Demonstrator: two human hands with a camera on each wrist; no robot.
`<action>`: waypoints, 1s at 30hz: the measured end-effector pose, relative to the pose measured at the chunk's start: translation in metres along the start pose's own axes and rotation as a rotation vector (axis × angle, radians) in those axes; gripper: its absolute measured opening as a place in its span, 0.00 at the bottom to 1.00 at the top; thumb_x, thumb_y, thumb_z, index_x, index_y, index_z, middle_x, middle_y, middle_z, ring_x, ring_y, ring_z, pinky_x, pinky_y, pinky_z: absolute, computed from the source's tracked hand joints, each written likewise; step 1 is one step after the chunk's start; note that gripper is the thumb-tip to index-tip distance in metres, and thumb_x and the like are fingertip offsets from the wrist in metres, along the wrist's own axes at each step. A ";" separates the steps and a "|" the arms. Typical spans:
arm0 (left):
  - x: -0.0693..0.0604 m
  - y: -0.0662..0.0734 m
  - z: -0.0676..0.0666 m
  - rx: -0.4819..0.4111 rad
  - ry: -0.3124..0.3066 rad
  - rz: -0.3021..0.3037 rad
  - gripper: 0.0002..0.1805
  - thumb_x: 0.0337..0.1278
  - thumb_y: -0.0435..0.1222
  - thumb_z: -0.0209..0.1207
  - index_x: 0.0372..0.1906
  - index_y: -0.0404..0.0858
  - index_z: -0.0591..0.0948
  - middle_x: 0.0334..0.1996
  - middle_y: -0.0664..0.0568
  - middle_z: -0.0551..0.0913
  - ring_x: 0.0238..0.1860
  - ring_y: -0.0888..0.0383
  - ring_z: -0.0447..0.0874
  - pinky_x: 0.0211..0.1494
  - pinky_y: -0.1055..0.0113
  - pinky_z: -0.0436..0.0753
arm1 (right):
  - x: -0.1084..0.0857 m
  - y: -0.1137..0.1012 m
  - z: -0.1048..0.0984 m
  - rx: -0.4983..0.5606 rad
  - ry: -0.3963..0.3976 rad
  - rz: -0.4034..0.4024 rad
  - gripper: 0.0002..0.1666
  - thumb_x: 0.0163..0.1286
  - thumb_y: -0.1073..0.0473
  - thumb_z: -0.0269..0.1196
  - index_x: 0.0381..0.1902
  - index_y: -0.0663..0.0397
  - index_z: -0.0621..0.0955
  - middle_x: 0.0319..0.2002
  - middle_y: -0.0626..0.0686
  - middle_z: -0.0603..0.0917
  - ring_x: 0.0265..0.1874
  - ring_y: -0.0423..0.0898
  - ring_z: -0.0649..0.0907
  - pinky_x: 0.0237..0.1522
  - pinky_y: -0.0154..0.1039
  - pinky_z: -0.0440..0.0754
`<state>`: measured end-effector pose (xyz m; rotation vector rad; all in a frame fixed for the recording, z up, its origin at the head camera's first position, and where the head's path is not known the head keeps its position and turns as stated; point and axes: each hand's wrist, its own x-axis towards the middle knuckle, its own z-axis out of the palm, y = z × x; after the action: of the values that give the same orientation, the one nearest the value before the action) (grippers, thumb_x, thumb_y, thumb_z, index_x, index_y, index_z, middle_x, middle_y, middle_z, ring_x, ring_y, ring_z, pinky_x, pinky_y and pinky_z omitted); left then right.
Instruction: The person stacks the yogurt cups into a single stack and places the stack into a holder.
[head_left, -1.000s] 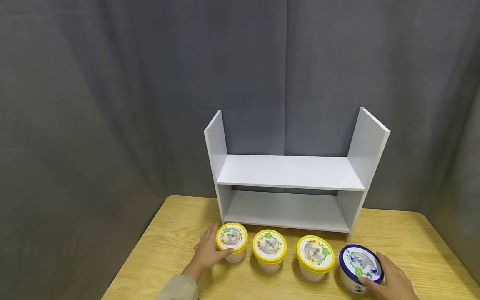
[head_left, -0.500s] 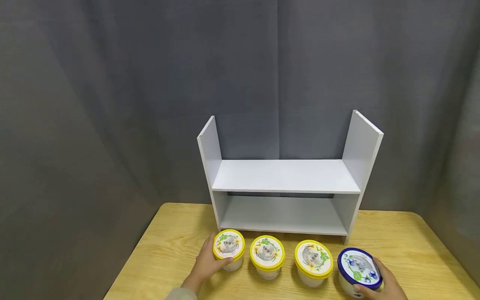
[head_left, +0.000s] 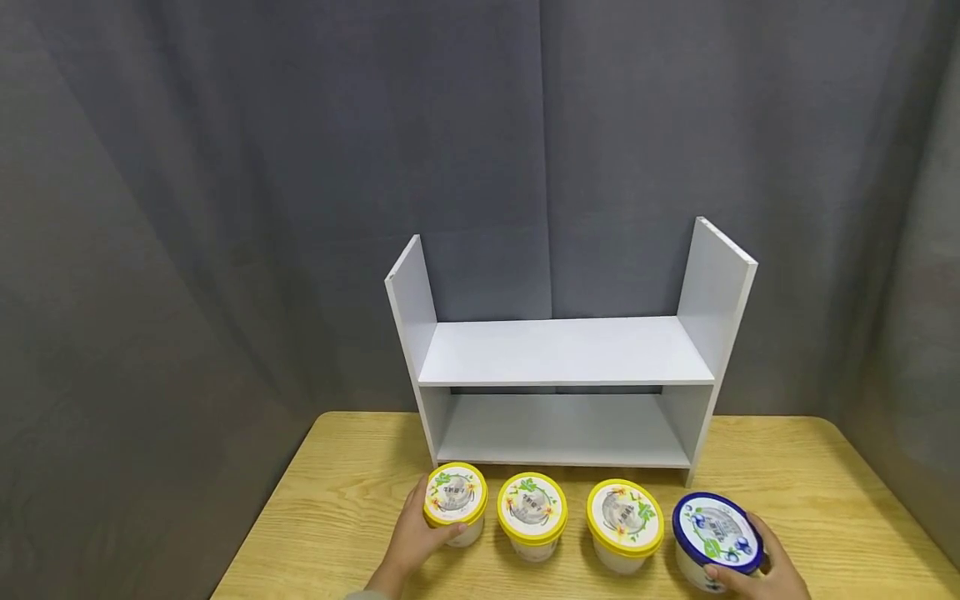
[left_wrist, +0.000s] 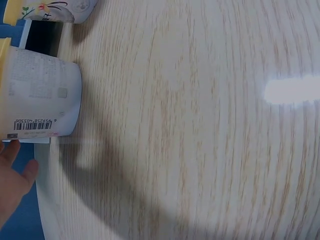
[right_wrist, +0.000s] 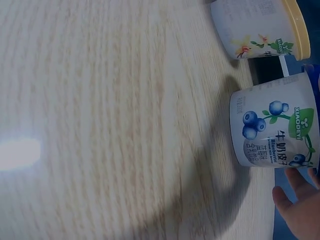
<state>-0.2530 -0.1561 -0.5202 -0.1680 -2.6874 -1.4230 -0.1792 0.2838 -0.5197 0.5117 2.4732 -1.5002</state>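
Little shifted, handling seemingly paused: left hand (head_left: pixel 408 535) half-curled round leftmost yellow-lidded white tub (head_left: pixel 455 492), right hand (head_left: pixel 774 568) likewise round blue-lidded white tub (head_left: pixel 717 532).

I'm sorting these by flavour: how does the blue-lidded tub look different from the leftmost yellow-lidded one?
The blue-lidded tub shows blueberries; the leftmost yellow-lidded tub shows yellow-orange flowers. The right hand holds the first, the left hand the second. Both have white bodies and green leaf prints.

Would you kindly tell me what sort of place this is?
Likely an indoor booth, perhaps for filming: grey curtains hang behind and beside a wood-grain table bearing a white shelf.
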 end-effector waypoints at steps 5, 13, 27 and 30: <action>-0.001 0.002 0.000 -0.017 0.028 0.006 0.54 0.25 0.43 0.71 0.62 0.28 0.54 0.58 0.31 0.57 0.57 0.35 0.55 0.56 0.41 0.56 | 0.002 0.003 0.000 -0.003 0.020 0.017 0.71 0.41 0.38 0.67 0.64 0.57 0.31 0.56 0.76 0.47 0.51 0.73 0.55 0.50 0.62 0.61; -0.002 0.000 0.003 -0.023 0.036 0.017 0.54 0.25 0.43 0.71 0.62 0.28 0.54 0.57 0.30 0.58 0.56 0.35 0.56 0.56 0.42 0.57 | 0.020 0.022 -0.011 -0.041 0.117 -0.033 0.72 0.38 0.35 0.66 0.65 0.51 0.33 0.58 0.72 0.51 0.50 0.68 0.62 0.43 0.55 0.70; -0.001 0.001 0.003 -0.062 0.044 -0.038 0.56 0.23 0.43 0.71 0.62 0.30 0.54 0.58 0.32 0.57 0.57 0.36 0.55 0.56 0.42 0.56 | -0.020 -0.041 -0.026 -0.061 0.245 -0.267 0.63 0.46 0.43 0.66 0.66 0.48 0.37 0.61 0.71 0.48 0.52 0.71 0.59 0.44 0.65 0.63; -0.003 0.002 0.003 -0.069 0.047 -0.047 0.55 0.23 0.42 0.72 0.62 0.30 0.54 0.58 0.32 0.57 0.57 0.35 0.55 0.56 0.42 0.56 | -0.028 -0.055 -0.023 -0.016 0.222 -0.353 0.60 0.48 0.49 0.66 0.66 0.52 0.40 0.62 0.69 0.48 0.53 0.69 0.60 0.45 0.65 0.62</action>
<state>-0.2497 -0.1526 -0.5211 -0.0766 -2.6232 -1.5142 -0.1746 0.2758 -0.4540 0.2583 2.8659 -1.6207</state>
